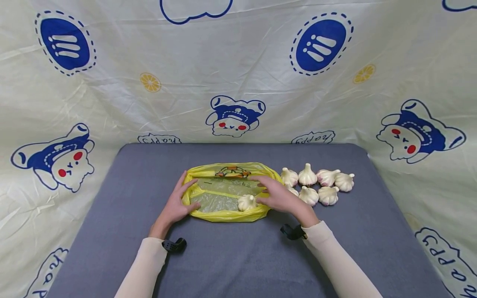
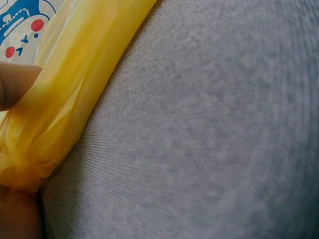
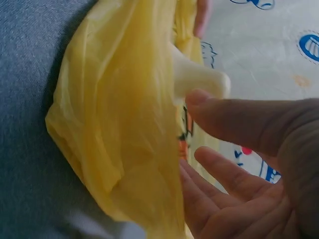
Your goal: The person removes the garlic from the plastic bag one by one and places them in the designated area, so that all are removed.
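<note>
A yellow plastic bag (image 1: 208, 216) lies on the grey table with its mouth spread wide. Inside it, near the right front rim, is a garlic bulb (image 1: 246, 203); its pale stem (image 3: 207, 79) pokes up past the rim in the right wrist view. My left hand (image 1: 178, 202) holds the bag's left end, thumb over the rim. Over the right part of the mouth is my right hand (image 1: 277, 195), its fingers spread apart. The right thumb (image 3: 239, 119) is by the bulb's stem; whether it touches I cannot tell.
Several more garlic bulbs (image 1: 307, 175) sit in two rows just right of the bag, one partly hidden by my right hand. A printed cloth (image 1: 238, 62) hangs behind and beside the grey table (image 1: 223, 256).
</note>
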A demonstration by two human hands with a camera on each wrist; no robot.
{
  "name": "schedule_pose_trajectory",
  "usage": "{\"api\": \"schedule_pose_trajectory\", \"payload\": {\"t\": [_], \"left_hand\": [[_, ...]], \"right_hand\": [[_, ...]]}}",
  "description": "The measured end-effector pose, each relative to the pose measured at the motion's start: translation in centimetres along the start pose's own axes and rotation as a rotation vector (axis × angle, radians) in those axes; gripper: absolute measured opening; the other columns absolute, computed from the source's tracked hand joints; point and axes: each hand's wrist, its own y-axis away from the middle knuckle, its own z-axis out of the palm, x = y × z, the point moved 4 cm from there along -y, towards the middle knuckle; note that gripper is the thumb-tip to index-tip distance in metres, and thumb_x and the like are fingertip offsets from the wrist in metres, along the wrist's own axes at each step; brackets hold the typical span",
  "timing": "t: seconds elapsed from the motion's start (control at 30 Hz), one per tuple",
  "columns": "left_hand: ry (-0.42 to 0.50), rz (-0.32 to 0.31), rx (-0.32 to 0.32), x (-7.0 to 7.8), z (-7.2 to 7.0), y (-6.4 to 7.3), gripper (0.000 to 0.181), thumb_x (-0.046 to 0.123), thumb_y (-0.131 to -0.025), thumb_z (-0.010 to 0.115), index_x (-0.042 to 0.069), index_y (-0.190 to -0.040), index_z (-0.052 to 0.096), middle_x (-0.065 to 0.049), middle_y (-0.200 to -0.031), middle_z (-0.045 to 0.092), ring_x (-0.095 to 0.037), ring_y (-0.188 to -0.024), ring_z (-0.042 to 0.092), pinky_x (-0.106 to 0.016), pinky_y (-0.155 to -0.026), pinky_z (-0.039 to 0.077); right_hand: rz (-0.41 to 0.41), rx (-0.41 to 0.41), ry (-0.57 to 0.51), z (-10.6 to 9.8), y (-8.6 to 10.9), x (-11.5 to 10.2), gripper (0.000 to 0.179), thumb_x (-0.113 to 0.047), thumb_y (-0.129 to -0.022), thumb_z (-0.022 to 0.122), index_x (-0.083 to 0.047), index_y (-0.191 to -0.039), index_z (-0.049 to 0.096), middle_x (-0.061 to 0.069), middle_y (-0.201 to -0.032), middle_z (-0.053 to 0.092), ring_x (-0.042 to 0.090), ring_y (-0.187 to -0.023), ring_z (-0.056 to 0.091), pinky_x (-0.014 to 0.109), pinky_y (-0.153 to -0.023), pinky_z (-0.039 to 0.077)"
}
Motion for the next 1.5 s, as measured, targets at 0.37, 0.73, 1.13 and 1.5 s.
{"api": "schedule_pose_trajectory", "payload": {"t": [0.37,0.73,1.13,1.5], "left_hand": [[0.006,-0.004,0.002,0.0,-0.1,0.0,0.078,0.017,-0.082,0.083,0.009,-0.152,0.05,-0.014,-0.174,0.006,-0.041,-0.159,0.008,-0.069,-0.122,0.016],[0.0,0.002,0.007,-0.1,-0.1,0.0,0.078,0.018,-0.081,0.083,0.009,-0.152,0.051,-0.016,-0.174,0.008,-0.042,-0.159,0.009,-0.069,-0.122,0.016],[-0.001,-0.002,-0.003,-0.1,0.1,-0.2,0.078,0.018,-0.082,0.083,0.009,-0.152,0.05,-0.015,-0.174,0.007,-0.041,-0.159,0.008,-0.07,-0.122,0.016],[0.0,0.004,-0.001,0.0,0.1,-0.1,0.078,0.016,-0.082,0.083,0.009,-0.152,0.05,-0.015,-0.174,0.006,-0.041,-0.159,0.008,-0.07,-0.122,0.016]], "right_hand": [[0.023,-0.115,0.085,1.2,-2.3,-0.7,0.06,-0.012,-0.097,0.072,-0.002,-0.151,0.048,0.023,-0.147,0.056,0.042,-0.128,0.06,0.055,-0.105,0.052],[0.007,-0.251,0.179,2.5,-4.8,-1.9,0.048,-0.023,-0.1,0.07,-0.006,-0.143,0.059,0.012,-0.141,0.063,0.032,-0.123,0.065,0.046,-0.102,0.055],[-0.016,-0.342,0.151,3.7,-7.2,-2.2,0.041,-0.025,-0.098,0.072,-0.008,-0.135,0.066,0.009,-0.134,0.068,0.028,-0.122,0.066,0.042,-0.102,0.055],[-0.041,-0.357,0.176,4.2,-7.6,-2.0,0.044,-0.027,-0.096,0.075,-0.008,-0.135,0.067,0.008,-0.134,0.069,0.026,-0.123,0.065,0.042,-0.103,0.054]]}}
